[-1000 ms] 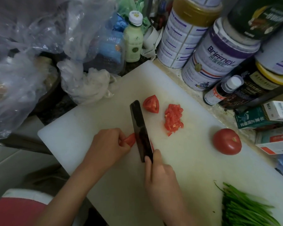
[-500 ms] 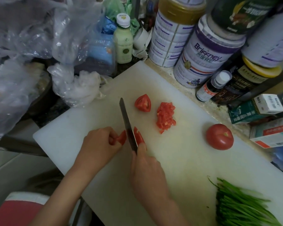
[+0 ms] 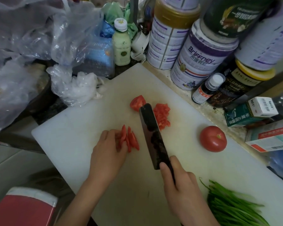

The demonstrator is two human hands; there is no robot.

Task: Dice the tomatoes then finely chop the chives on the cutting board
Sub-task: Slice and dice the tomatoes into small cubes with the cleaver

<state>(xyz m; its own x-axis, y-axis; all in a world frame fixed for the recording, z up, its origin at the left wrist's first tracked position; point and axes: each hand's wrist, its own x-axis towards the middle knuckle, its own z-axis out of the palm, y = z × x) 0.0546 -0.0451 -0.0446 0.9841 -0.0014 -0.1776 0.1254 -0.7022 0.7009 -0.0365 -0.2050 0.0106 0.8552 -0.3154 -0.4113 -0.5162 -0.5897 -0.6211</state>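
On the white cutting board [image 3: 82, 136] my left hand [image 3: 108, 152] rests its fingertips on a fan of thin tomato slices [image 3: 129, 139]. My right hand [image 3: 180, 181] grips the handle of a dark cleaver [image 3: 152, 136], its blade tilted flat-side up to the right of the slices. A tomato wedge [image 3: 136, 102] and a pile of diced tomato [image 3: 162, 115] lie beyond the blade tip. A whole tomato [image 3: 213, 138] sits at the right. A bunch of green chives [image 3: 232, 207] lies at the board's lower right.
Tall tins [image 3: 201, 57], small bottles [image 3: 206, 88] and boxes [image 3: 250, 111] crowd the board's far right edge. Crumpled plastic bags [image 3: 39, 46] and a pale green bottle [image 3: 121, 44] stand beyond the far left corner. A red and white container [image 3: 23, 207] is at the lower left.
The cleaver has lifted off the tomato piece and swung right, blade now tilted flat. The cut piece now lies as a fan of slices under my left fingertips.
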